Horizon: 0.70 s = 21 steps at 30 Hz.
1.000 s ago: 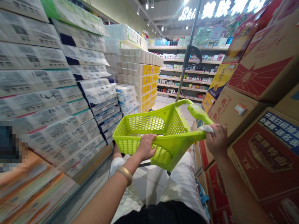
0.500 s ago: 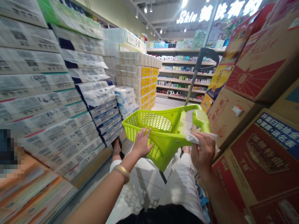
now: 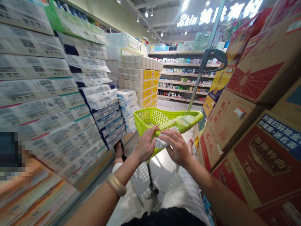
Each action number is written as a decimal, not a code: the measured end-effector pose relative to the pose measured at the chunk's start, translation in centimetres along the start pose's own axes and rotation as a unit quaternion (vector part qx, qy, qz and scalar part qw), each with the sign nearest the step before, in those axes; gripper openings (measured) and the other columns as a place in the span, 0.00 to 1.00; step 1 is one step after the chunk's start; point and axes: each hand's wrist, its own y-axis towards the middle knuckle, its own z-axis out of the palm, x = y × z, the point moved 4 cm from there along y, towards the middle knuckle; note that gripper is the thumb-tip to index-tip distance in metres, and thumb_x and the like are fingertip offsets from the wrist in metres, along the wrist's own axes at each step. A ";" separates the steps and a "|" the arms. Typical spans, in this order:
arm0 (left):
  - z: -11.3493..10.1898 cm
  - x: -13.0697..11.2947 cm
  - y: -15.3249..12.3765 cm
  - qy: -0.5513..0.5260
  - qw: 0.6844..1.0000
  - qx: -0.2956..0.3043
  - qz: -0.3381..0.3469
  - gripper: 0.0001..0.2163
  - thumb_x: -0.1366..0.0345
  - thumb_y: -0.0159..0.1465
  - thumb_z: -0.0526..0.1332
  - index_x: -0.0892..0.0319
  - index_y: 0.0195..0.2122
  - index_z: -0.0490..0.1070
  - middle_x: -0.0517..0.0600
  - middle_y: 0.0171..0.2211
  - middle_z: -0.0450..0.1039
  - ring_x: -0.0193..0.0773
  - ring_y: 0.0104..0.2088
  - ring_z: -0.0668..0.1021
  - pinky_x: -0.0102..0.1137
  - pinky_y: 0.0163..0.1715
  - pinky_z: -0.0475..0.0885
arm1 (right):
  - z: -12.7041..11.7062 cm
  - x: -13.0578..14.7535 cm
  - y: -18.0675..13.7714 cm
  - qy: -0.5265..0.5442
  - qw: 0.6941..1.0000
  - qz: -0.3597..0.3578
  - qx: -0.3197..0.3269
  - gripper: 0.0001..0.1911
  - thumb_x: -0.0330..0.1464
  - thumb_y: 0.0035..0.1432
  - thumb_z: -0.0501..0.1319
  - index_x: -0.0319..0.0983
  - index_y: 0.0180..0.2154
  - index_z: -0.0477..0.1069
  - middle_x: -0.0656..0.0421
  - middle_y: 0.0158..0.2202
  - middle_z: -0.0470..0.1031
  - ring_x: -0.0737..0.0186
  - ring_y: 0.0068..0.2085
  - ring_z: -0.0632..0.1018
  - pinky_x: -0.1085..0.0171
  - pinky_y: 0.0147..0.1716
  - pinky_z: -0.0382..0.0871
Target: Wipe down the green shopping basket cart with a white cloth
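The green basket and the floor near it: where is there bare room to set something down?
Bare floor shows beyond the basket, bordered by the yellow-sided stack and far shelves, and between the legs, beside the caster. Crowded: the basket's near side, with left hand, right hand and white cloth.

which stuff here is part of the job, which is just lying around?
In the job:
- green basket
- white cloth or tissue, against the basket
- right hand, holding it
- left hand, at the basket's near edge

Just around:
- stacked paper packs
- cardboard boxes
- stocked shelves
- lit sign
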 end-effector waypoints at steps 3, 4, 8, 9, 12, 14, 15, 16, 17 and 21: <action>-1.3 0.5 0.4 0.063 0.997 0.049 0.001 0.19 0.61 0.66 0.48 0.57 0.57 0.62 0.53 0.59 0.65 0.44 0.59 0.66 0.43 0.61 0.59 | -0.7 -3.5 0.3 0.005 1.000 0.009 -0.002 0.15 0.28 0.61 0.52 0.42 0.48 0.71 0.55 0.49 0.74 0.58 0.53 0.71 0.55 0.55 0.64; -1.8 0.7 0.7 0.079 0.995 0.066 -0.007 0.19 0.59 0.66 0.48 0.56 0.56 0.63 0.53 0.57 0.67 0.44 0.58 0.67 0.42 0.60 0.60 | -1.0 -5.0 0.4 0.001 1.000 0.022 -0.005 0.15 0.28 0.62 0.52 0.41 0.47 0.71 0.55 0.49 0.74 0.57 0.53 0.71 0.55 0.54 0.64; -4.0 1.3 2.9 0.144 0.982 0.105 -0.057 0.17 0.58 0.67 0.46 0.57 0.47 0.70 0.52 0.48 0.74 0.41 0.48 0.75 0.36 0.51 0.68 | -2.5 -10.9 0.9 -0.036 0.990 0.128 -0.035 0.14 0.28 0.58 0.53 0.39 0.43 0.73 0.53 0.45 0.76 0.55 0.48 0.74 0.55 0.50 0.67; -4.3 1.4 3.6 0.173 0.974 0.126 -0.074 0.18 0.58 0.67 0.45 0.57 0.42 0.72 0.51 0.44 0.76 0.41 0.45 0.76 0.35 0.47 0.69 | -2.7 -12.0 1.1 -0.042 0.986 0.158 -0.034 0.14 0.28 0.57 0.53 0.38 0.42 0.74 0.53 0.44 0.76 0.55 0.46 0.75 0.56 0.48 0.68; -4.7 1.4 5.8 0.295 0.931 0.166 -0.138 0.21 0.58 0.67 0.44 0.59 0.32 0.75 0.54 0.36 0.78 0.43 0.39 0.78 0.34 0.41 0.70 | -2.0 -13.2 2.7 -0.051 0.979 0.195 0.006 0.14 0.28 0.56 0.53 0.38 0.41 0.74 0.54 0.42 0.77 0.56 0.43 0.75 0.58 0.45 0.68; -4.3 1.2 7.2 0.335 0.913 0.182 -0.145 0.22 0.58 0.66 0.43 0.61 0.30 0.75 0.57 0.37 0.78 0.45 0.39 0.78 0.34 0.40 0.70 | -0.8 -12.3 4.3 -0.049 0.983 0.173 0.045 0.14 0.27 0.56 0.52 0.39 0.41 0.74 0.55 0.43 0.77 0.57 0.45 0.75 0.59 0.46 0.67; -3.9 1.2 7.7 0.339 0.910 0.188 -0.145 0.23 0.58 0.67 0.42 0.60 0.31 0.76 0.58 0.38 0.78 0.45 0.40 0.78 0.34 0.39 0.69 | 0.0 -11.6 5.1 -0.045 0.985 0.155 0.064 0.14 0.27 0.57 0.52 0.40 0.41 0.74 0.56 0.43 0.77 0.57 0.45 0.74 0.60 0.48 0.66; -3.4 1.4 8.1 0.343 0.907 0.194 -0.151 0.23 0.58 0.67 0.41 0.60 0.32 0.76 0.57 0.38 0.78 0.45 0.40 0.78 0.33 0.37 0.69 | 0.8 -10.7 5.9 -0.037 0.987 0.136 0.080 0.14 0.27 0.58 0.52 0.41 0.42 0.74 0.56 0.44 0.77 0.58 0.46 0.74 0.60 0.49 0.66; -3.1 1.6 8.4 0.345 0.905 0.196 -0.154 0.24 0.58 0.67 0.41 0.59 0.33 0.76 0.57 0.39 0.78 0.45 0.40 0.79 0.33 0.36 0.69 | 1.6 -9.9 6.6 -0.026 0.988 0.115 0.098 0.14 0.27 0.58 0.53 0.41 0.42 0.74 0.57 0.44 0.77 0.59 0.47 0.74 0.61 0.49 0.65; -2.8 2.8 8.3 0.360 0.898 0.191 -0.167 0.23 0.56 0.66 0.41 0.57 0.36 0.76 0.56 0.41 0.78 0.48 0.41 0.78 0.35 0.36 0.69 | 4.0 -7.7 8.4 0.001 0.989 0.061 0.132 0.13 0.28 0.60 0.53 0.42 0.44 0.73 0.59 0.47 0.76 0.61 0.49 0.73 0.63 0.51 0.64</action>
